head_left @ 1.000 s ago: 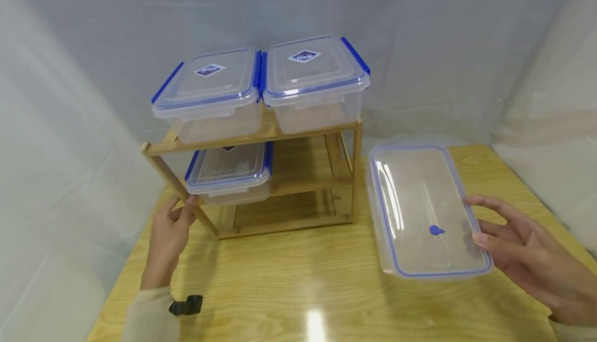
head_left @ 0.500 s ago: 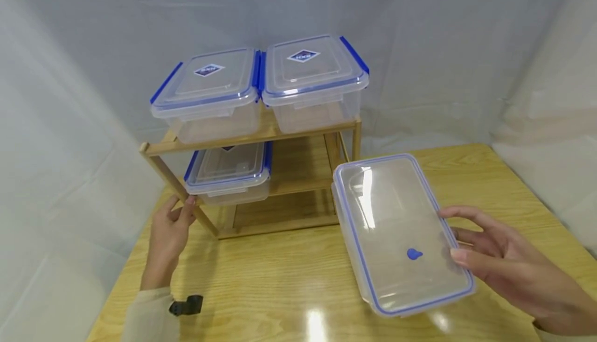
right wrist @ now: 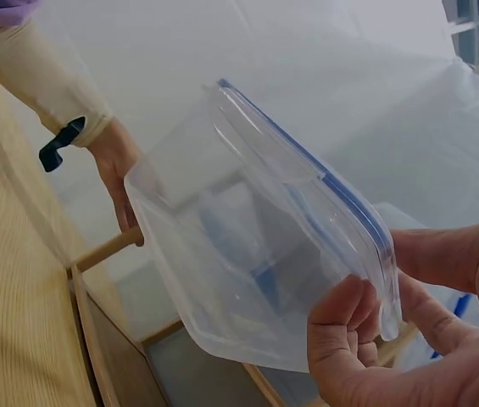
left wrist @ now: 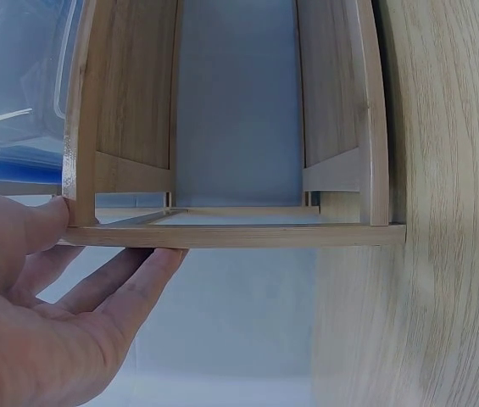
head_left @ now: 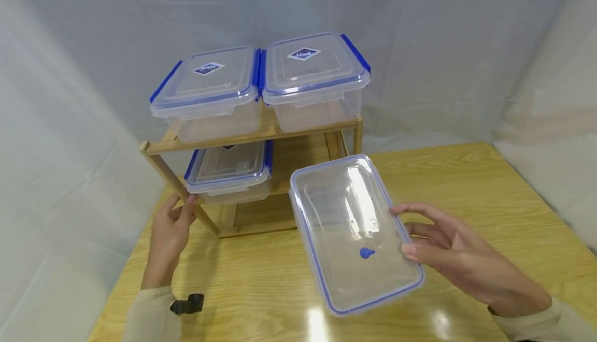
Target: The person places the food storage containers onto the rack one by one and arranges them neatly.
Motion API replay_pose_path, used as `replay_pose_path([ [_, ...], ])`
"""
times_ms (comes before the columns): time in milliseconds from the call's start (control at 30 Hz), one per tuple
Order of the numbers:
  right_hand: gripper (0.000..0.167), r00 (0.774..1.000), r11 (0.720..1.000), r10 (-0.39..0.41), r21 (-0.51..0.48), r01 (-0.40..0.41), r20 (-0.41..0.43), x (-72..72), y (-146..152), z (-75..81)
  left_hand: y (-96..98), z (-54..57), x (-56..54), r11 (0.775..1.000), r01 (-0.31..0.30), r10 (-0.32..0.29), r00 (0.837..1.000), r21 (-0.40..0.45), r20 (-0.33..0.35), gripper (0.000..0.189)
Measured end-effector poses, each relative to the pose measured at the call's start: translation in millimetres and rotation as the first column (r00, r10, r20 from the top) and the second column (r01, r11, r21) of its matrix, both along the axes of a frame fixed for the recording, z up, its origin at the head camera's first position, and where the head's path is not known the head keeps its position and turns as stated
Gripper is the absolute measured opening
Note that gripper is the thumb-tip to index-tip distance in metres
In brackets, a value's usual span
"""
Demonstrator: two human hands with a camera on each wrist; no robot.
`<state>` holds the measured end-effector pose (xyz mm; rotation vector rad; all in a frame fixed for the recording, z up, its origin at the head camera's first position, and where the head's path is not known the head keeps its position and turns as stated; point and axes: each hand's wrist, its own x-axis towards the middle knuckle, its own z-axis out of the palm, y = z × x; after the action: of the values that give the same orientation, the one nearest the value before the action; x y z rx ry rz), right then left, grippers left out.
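My right hand (head_left: 459, 259) pinches the long right rim of a clear plastic food container (head_left: 326, 212), thumb on top of the lid. Its lid has a blue seal line and a small blue vent plug (head_left: 366, 252). The container is tilted, held above the table in front of the rack's right part. In the right wrist view, fingers and thumb clasp the rim of the container (right wrist: 247, 271). On the left, my left hand (head_left: 170, 233) grips the front left post of the wooden rack (head_left: 172, 176); the left wrist view shows thumb and fingers around the post (left wrist: 222, 236).
Two lidded containers with blue clips, a left one (head_left: 210, 83) and a right one (head_left: 312, 67), stand on the top shelf. A third container (head_left: 230, 171) sits at the left of the middle shelf (head_left: 298, 163). The wooden table (head_left: 242, 280) reaches toward pale sheeting (head_left: 434, 62).
My right hand has carried the container leftward from the table's right side to before the rack, tilting it. The left hand stays on the post.
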<state>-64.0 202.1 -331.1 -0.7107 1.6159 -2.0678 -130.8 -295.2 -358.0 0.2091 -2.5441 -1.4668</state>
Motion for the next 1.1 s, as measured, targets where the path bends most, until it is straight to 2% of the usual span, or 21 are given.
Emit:
replay_pose_path([
  [333, 0.051, 0.997, 0.994, -0.077, 0.077, 0.078, -0.015, -15.8, -33, 3.5, -0.7, -0.3, -0.7, 1.000, -0.004, 0.004, 1.000, 0.013, 0.012, 0.058],
  [833, 0.058, 0.974, 0.978, -0.195, 0.092, 0.185, 0.115, -34.5, -60, 6.1, -0.4, 1.2, 0.1, 1.000, -0.008, 0.008, 1.000, 0.011, 0.010, 0.057],
  [1100, 0.051, 0.960, 0.973, -0.228, 0.078, 0.218, 0.162, -44.2, -69, 13.8, -0.3, 2.0, 1.5, 1.000, -0.002, 0.002, 1.000, 0.009, 0.014, 0.057],
])
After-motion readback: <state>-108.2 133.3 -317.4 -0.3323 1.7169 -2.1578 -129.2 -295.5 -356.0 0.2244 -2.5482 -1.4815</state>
